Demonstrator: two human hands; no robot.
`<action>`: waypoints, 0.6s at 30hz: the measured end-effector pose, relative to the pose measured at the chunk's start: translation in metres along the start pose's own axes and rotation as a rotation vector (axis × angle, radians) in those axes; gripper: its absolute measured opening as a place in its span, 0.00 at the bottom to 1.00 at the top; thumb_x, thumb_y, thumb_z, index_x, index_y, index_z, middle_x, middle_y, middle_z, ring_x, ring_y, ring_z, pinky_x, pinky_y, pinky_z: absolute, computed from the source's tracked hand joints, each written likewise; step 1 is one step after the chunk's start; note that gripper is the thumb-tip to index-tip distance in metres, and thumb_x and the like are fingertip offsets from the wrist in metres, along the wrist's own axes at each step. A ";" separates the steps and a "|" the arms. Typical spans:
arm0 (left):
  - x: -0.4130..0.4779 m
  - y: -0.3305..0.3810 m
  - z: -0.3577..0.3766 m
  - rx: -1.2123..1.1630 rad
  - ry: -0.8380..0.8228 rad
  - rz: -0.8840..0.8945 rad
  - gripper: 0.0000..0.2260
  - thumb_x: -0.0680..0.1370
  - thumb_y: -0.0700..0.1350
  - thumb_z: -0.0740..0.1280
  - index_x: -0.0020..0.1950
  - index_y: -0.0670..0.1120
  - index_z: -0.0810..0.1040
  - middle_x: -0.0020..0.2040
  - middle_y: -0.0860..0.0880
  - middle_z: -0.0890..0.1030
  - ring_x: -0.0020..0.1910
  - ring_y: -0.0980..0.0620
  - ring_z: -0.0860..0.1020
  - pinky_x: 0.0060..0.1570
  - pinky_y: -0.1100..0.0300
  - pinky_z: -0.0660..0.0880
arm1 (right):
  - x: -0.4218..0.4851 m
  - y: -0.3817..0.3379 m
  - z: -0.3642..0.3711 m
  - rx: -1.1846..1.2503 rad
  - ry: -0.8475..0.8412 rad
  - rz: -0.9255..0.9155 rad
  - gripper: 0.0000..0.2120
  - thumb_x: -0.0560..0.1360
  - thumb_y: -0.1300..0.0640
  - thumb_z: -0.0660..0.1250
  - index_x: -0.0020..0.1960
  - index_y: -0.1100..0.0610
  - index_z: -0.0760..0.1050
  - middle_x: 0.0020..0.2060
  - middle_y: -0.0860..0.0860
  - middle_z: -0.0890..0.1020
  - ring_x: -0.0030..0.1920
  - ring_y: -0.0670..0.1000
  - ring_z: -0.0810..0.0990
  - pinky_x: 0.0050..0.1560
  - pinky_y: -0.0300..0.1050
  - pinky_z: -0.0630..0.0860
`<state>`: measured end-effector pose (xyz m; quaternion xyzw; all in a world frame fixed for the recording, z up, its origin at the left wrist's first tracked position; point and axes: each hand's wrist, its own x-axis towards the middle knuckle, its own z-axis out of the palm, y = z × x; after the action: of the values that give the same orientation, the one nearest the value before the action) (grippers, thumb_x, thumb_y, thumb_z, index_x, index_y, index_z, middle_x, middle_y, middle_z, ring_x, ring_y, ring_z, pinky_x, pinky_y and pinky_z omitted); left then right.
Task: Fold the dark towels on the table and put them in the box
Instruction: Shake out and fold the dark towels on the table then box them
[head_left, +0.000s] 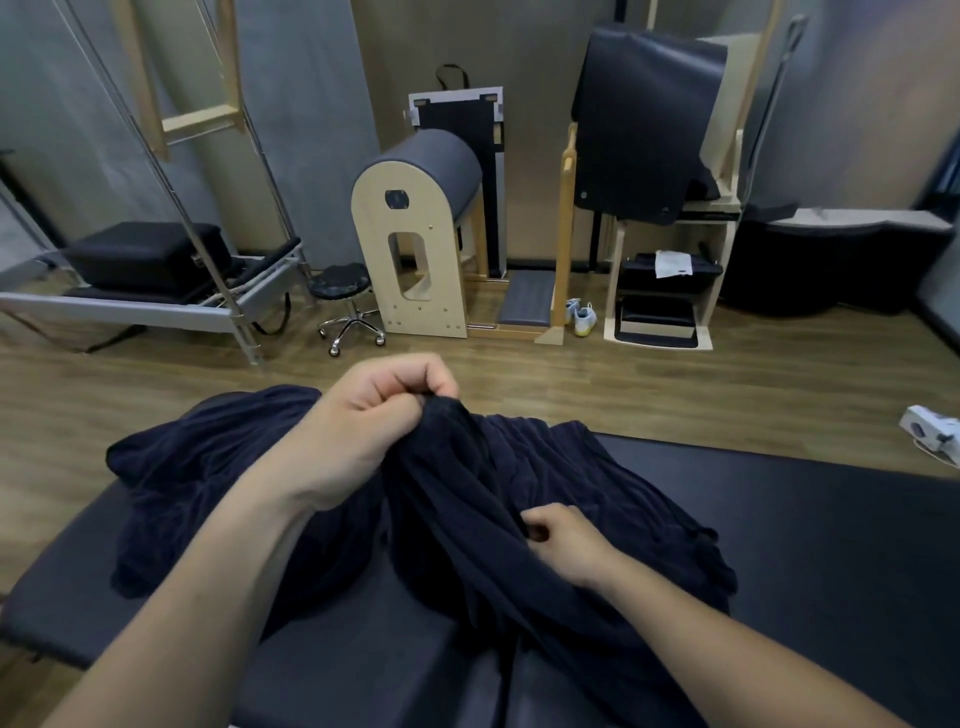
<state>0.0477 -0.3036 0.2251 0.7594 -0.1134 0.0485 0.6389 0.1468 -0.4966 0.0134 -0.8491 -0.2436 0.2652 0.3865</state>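
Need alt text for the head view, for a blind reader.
The left hand pinches a raised edge of a dark towel heaped on a dark padded table; the right hand grips a fold lower down. Exercise equipment stands behind.

Heaped dark navy cloth towels (218, 467) block centre and far-left of the black padded table (805, 530). Table's right half and near-left corner lie bare: open passage there.

Head-worn view, forward and down
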 end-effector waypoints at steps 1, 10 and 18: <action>0.001 0.005 -0.005 -0.040 0.045 0.014 0.05 0.65 0.42 0.63 0.35 0.49 0.77 0.35 0.45 0.73 0.35 0.48 0.66 0.36 0.53 0.61 | 0.000 0.005 -0.002 -0.079 -0.045 0.016 0.11 0.77 0.49 0.68 0.39 0.35 0.79 0.40 0.41 0.83 0.44 0.42 0.80 0.56 0.48 0.78; 0.041 0.047 -0.077 0.230 0.261 0.091 0.18 0.72 0.28 0.56 0.45 0.50 0.75 0.35 0.49 0.75 0.32 0.54 0.70 0.31 0.64 0.66 | 0.000 -0.015 -0.104 -0.582 0.040 0.160 0.08 0.81 0.44 0.62 0.55 0.43 0.78 0.51 0.46 0.81 0.62 0.54 0.76 0.67 0.56 0.66; 0.181 0.217 -0.164 1.294 0.421 0.499 0.18 0.68 0.26 0.59 0.37 0.48 0.79 0.38 0.48 0.79 0.41 0.44 0.78 0.42 0.55 0.71 | -0.087 -0.245 -0.469 -0.757 1.270 -0.184 0.11 0.77 0.51 0.67 0.57 0.47 0.83 0.55 0.56 0.85 0.55 0.61 0.82 0.53 0.54 0.79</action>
<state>0.1842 -0.1973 0.5018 0.9115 -0.1066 0.3953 0.0397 0.3305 -0.6547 0.4920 -0.8901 -0.1181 -0.4121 0.1546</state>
